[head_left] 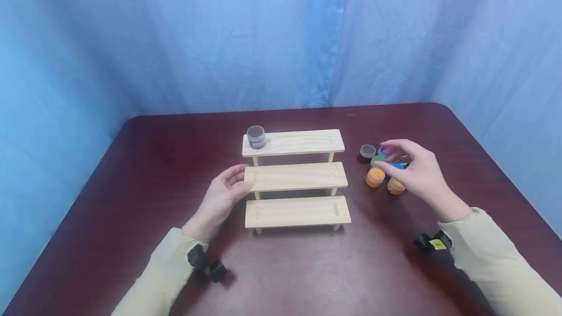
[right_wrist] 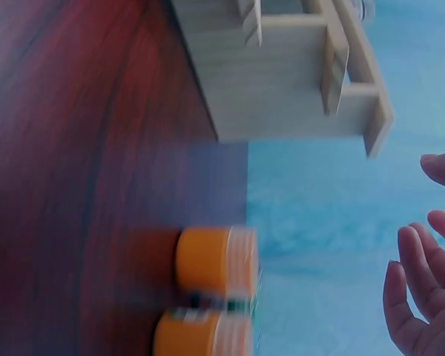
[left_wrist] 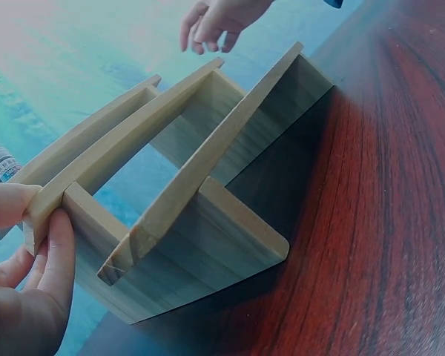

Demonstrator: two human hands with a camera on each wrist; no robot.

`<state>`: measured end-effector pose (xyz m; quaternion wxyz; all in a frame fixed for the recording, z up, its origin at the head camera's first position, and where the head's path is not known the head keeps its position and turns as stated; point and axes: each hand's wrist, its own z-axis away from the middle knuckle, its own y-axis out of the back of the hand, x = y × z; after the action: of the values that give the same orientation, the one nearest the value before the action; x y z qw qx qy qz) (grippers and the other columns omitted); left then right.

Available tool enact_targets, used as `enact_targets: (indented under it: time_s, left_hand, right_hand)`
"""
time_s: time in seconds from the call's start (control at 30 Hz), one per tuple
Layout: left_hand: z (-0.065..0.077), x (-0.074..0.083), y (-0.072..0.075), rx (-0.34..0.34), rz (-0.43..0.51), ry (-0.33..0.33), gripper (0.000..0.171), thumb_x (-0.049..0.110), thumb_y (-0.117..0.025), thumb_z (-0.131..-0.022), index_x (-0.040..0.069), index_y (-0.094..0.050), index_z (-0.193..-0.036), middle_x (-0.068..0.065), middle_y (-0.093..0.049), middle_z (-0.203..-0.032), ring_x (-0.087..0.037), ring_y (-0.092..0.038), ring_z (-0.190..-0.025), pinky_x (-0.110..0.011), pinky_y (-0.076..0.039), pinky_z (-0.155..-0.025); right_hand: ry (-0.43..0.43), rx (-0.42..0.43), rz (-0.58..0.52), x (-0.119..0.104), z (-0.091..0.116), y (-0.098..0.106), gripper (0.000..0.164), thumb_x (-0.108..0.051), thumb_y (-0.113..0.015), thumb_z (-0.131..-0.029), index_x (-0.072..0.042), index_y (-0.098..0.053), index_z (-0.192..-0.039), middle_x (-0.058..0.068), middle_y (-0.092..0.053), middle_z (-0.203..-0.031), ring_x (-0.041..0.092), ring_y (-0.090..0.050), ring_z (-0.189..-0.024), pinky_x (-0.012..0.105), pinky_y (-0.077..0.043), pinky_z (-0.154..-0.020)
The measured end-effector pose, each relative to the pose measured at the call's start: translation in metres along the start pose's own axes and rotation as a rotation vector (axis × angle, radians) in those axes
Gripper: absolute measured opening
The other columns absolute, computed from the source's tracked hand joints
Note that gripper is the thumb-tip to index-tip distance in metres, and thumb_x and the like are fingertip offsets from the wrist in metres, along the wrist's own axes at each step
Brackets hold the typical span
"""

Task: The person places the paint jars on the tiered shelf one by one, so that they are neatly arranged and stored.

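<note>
A three-step wooden display stand (head_left: 294, 177) sits mid-table. My left hand (head_left: 219, 201) pinches the left end of its middle step, thumb on top and fingers beneath, as the left wrist view shows. On the top step's left end stands a small jar with a dark grey lid (head_left: 256, 137). To the right of the stand, my right hand (head_left: 417, 169) hovers over a cluster of paint jars, fingers loosely bent with nothing between them. Two orange jars (head_left: 375, 178) are nearest, with a dark jar (head_left: 367, 153), a green jar (head_left: 377, 162) and others partly hidden behind the hand.
The dark red wooden table (head_left: 131, 179) has rounded far corners. Blue curtains (head_left: 246, 38) hang behind it and along both sides. Each wrist carries a black camera mount, seen below the left cuff (head_left: 206, 263) and beside the right cuff (head_left: 432, 243).
</note>
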<state>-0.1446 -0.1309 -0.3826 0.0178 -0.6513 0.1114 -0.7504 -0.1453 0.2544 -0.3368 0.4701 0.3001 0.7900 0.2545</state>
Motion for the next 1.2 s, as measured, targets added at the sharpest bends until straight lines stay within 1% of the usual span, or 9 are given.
enact_targets:
  time_s: [0.1,0.33,0.73,0.8,0.87,0.93,1.0,1.13,1.2]
  left_hand:
    - [0.000,0.001,0.000,-0.003,0.006,0.004,0.054,-0.014,-0.052,-0.085,-0.012,-0.035,-0.136,0.000,-0.058,-0.101,-0.002,-0.062,-0.082,-0.014,-0.052,-0.075]
    - [-0.002,0.001,0.000,-0.007,0.019,0.010,0.056,-0.015,-0.050,-0.085,-0.012,-0.032,-0.138,0.000,-0.057,-0.102,-0.002,-0.061,-0.082,-0.013,-0.052,-0.076]
    - [-0.001,0.002,-0.001,0.002,0.034,0.017,0.056,-0.015,-0.051,-0.085,-0.013,-0.032,-0.138,0.001,-0.057,-0.100,-0.002,-0.062,-0.081,-0.013,-0.053,-0.075]
    - [-0.001,0.002,-0.001,0.003,0.028,0.019,0.055,-0.015,-0.051,-0.085,-0.012,-0.032,-0.138,0.001,-0.057,-0.100,-0.002,-0.062,-0.081,-0.013,-0.053,-0.075]
    - [-0.001,0.002,-0.001,0.006,0.024,0.019,0.056,-0.014,-0.052,-0.085,-0.012,-0.033,-0.137,0.000,-0.057,-0.101,-0.002,-0.062,-0.081,-0.013,-0.053,-0.075]
    - [-0.001,0.002,-0.001,0.007,0.021,0.020,0.055,-0.014,-0.052,-0.085,-0.012,-0.033,-0.137,0.000,-0.057,-0.101,-0.002,-0.062,-0.081,-0.014,-0.053,-0.075]
    - [-0.001,0.002,-0.002,0.008,0.021,0.019,0.055,-0.014,-0.052,-0.085,-0.012,-0.034,-0.137,0.001,-0.057,-0.100,-0.002,-0.062,-0.081,-0.013,-0.053,-0.075]
    - [0.000,0.002,-0.002,0.010,0.018,0.018,0.054,-0.014,-0.052,-0.085,-0.011,-0.035,-0.136,0.000,-0.057,-0.100,-0.002,-0.061,-0.080,-0.014,-0.052,-0.075]
    - [0.000,0.003,-0.002,0.014,0.010,0.018,0.054,-0.014,-0.053,-0.085,-0.011,-0.035,-0.136,-0.001,-0.057,-0.101,-0.002,-0.061,-0.081,-0.013,-0.052,-0.075]
  right_hand:
    - [-0.035,0.007,0.025,0.012,0.003,0.009,0.039,-0.012,-0.076,-0.078,-0.007,-0.063,-0.114,-0.002,-0.060,-0.093,-0.016,-0.052,-0.075,0.003,-0.044,-0.067]
    - [-0.148,-0.005,0.082,0.033,0.011,0.031,0.043,-0.017,-0.074,-0.081,-0.005,-0.060,-0.119,0.015,-0.062,-0.101,-0.022,-0.046,-0.074,-0.001,-0.040,-0.063]
    - [-0.299,-0.186,0.144,0.068,0.022,0.049,0.061,-0.034,-0.071,-0.084,-0.002,-0.049,-0.131,0.025,-0.059,-0.114,-0.023,-0.042,-0.074,0.004,-0.042,-0.061]
    - [-0.313,-0.209,0.140,0.071,0.024,0.048,0.064,-0.035,-0.072,-0.083,-0.001,-0.048,-0.131,0.025,-0.060,-0.114,-0.013,-0.052,-0.077,0.006,-0.044,-0.061]
    - [-0.318,-0.224,0.143,0.073,0.026,0.047,0.065,-0.036,-0.072,-0.083,0.000,-0.047,-0.131,0.026,-0.060,-0.112,0.004,-0.061,-0.083,0.008,-0.045,-0.062]
    - [-0.318,-0.239,0.155,0.075,0.028,0.046,0.066,-0.037,-0.071,-0.083,0.001,-0.047,-0.131,0.026,-0.061,-0.111,0.024,-0.063,-0.090,0.012,-0.047,-0.063]
    - [-0.312,-0.256,0.164,0.077,0.031,0.044,0.066,-0.037,-0.070,-0.084,0.002,-0.046,-0.132,0.027,-0.060,-0.110,0.038,-0.060,-0.094,0.024,-0.054,-0.067]
    - [-0.313,-0.308,0.171,0.078,0.033,0.041,0.067,-0.038,-0.068,-0.085,0.004,-0.045,-0.133,0.029,-0.058,-0.113,0.042,-0.058,-0.099,0.053,-0.054,-0.079]
    - [-0.323,-0.340,0.168,0.079,0.034,0.039,0.068,-0.040,-0.068,-0.086,0.004,-0.044,-0.133,0.029,-0.057,-0.115,0.043,-0.058,-0.101,0.058,-0.051,-0.083]
